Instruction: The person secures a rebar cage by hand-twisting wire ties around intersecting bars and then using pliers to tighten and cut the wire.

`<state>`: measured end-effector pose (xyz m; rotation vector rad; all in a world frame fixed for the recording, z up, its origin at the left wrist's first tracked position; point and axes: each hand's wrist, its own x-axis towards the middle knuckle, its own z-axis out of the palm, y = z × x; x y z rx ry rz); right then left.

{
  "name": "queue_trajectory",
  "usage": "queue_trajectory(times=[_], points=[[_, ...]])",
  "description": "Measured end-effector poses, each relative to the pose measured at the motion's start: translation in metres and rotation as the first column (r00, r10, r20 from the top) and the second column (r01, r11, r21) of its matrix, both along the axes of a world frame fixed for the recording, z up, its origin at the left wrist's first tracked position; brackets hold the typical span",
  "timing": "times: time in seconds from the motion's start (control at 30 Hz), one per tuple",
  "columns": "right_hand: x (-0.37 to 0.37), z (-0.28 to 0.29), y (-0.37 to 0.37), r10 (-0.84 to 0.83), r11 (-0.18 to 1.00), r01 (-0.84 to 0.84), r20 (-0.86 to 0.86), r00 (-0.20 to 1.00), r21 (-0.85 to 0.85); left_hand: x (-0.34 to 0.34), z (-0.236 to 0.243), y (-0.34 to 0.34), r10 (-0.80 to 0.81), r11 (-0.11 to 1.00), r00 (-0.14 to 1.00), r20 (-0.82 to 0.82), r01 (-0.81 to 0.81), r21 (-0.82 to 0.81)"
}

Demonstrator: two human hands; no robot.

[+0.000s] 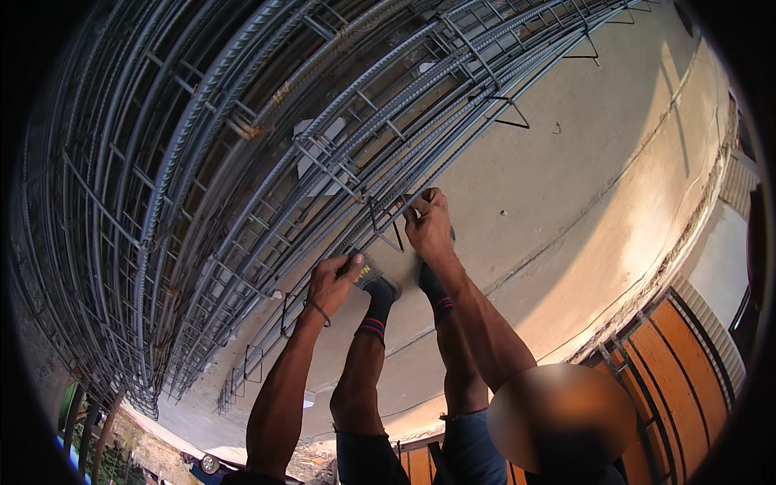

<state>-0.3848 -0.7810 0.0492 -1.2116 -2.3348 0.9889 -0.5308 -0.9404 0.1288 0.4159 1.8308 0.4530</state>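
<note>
At left, rebar cages lay stacked lengthwise on the concrete floor, apparently so their near edge was within reach. The left hand was at that edge; the right hand, farther right, was beside a bent stirrup. The hands were apart, seemingly spaced to steady the cages; firm grip could not be determined.

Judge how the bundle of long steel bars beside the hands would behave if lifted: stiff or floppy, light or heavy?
The long steel bars are probably heavy together, being ribbed metal packed closely. They may bow a little over such length, yet the short crosspieces likely add stiffness. Jutting metal loops could snag.
</note>
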Motion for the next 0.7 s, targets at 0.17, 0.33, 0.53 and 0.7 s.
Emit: queue_trajectory(times=[0.17,0.33,0.53,0.7], points=[[0.013,0.046,0.005,-0.166,0.73,0.191,0.101,0.981,-0.656,0.003,0.012,0.001,-0.066,0.997,0.998,-0.02,0.065,-0.045],[0.007,0.068,0.017,0.092,0.982,-0.107,-0.101,0.991,-0.156,-0.002,0.022,0.006,0.031,0.999,1.0,-0.001,-0.031,0.007],[0.013,0.069,0.006,-0.312,0.218,0.063,-0.008,0.95,-0.974,-0.013,0.007,0.005,-0.034,0.999,0.998,-0.045,0.035,0.026],[0.006,0.03,0.009,-0.285,0.641,0.044,-0.185,0.941,-0.767,-0.001,-0.006,-0.002,-0.039,0.999,0.998,-0.054,0.039,-0.015]])
